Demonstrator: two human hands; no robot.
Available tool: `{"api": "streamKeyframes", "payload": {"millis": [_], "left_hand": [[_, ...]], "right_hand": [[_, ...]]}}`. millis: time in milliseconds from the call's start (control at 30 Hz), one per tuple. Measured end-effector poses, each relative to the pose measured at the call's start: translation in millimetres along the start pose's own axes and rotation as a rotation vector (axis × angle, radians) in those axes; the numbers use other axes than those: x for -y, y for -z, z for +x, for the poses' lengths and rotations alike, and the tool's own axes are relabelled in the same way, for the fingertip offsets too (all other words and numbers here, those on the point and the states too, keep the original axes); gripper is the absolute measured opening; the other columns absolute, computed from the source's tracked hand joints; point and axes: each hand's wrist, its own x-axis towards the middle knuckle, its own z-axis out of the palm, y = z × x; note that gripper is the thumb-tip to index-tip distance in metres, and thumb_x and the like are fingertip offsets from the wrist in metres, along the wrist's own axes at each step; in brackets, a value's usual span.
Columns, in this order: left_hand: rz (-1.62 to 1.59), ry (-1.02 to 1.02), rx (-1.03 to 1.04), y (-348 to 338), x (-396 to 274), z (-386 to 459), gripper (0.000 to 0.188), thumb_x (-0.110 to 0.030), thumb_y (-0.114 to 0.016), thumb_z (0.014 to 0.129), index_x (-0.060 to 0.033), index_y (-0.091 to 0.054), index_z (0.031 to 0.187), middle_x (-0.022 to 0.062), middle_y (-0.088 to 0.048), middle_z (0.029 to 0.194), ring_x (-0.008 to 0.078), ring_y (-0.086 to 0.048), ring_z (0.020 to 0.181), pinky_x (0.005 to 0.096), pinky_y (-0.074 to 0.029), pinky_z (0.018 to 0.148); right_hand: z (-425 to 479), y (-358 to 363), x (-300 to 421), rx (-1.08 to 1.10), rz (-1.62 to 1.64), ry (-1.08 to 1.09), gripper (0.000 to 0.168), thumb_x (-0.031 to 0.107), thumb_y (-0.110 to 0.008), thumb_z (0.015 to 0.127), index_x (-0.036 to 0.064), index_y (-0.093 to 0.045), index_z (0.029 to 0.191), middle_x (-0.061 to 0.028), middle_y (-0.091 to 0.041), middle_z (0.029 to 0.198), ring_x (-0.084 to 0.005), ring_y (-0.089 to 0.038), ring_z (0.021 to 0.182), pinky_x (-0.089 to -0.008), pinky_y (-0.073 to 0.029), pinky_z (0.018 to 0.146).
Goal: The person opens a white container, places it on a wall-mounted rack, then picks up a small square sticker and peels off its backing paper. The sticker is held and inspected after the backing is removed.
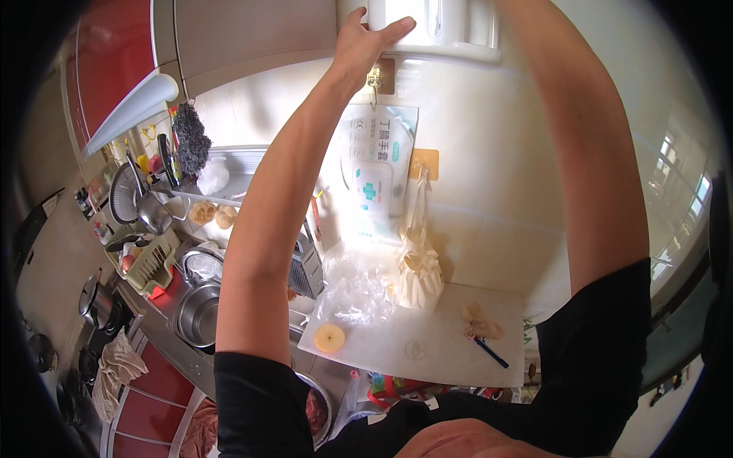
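My left hand is raised at the top, beside the left edge of a glossy white box-like fixture on the wall. Its thumb reaches across the bright front face. One finger points up; the others are hidden, so I cannot tell whether they grip the fixture. My right forearm stretches up past the fixture's right side, and the hand is out of view. Just below my left hand, a metal hook holds a white packet of gloves. A cream cloth bag hangs from a yellowish adhesive hook.
Below me, a pale board carries a cut round slice, clear plastic bags, a dark pen and a crumpled tan item. At left are a box grater, steel basin, dish rack and wall shelf.
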Motion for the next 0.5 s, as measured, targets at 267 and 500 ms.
{"api": "streamKeyframes", "payload": {"millis": [267,500], "left_hand": [[-0.030,-0.049,0.066,7,7,1,0.104,-0.034,-0.079,0.079,0.0098,-0.015,0.148,0.0330,-0.036,0.142,0.0402,-0.041,0.132,0.0495,-0.037,0.109],[0.140,-0.107,0.062,3,-3,-9,0.100,-0.044,-0.071,0.084,0.0074,-0.015,0.149,0.0318,-0.034,0.144,0.0389,-0.038,0.135,0.0495,-0.034,0.111]], "right_hand": [[-29,26,28,0.046,0.014,-0.067,0.066,0.050,-0.082,0.070,-0.010,-0.068,0.095,-0.0252,-0.069,0.096,-0.0369,-0.067,0.091,-0.0440,-0.054,0.080],[-34,25,21,-0.065,0.069,-0.048,0.061,0.047,-0.082,0.071,-0.007,-0.069,0.095,-0.0246,-0.069,0.095,-0.0377,-0.067,0.091,-0.0438,-0.054,0.078]]}}
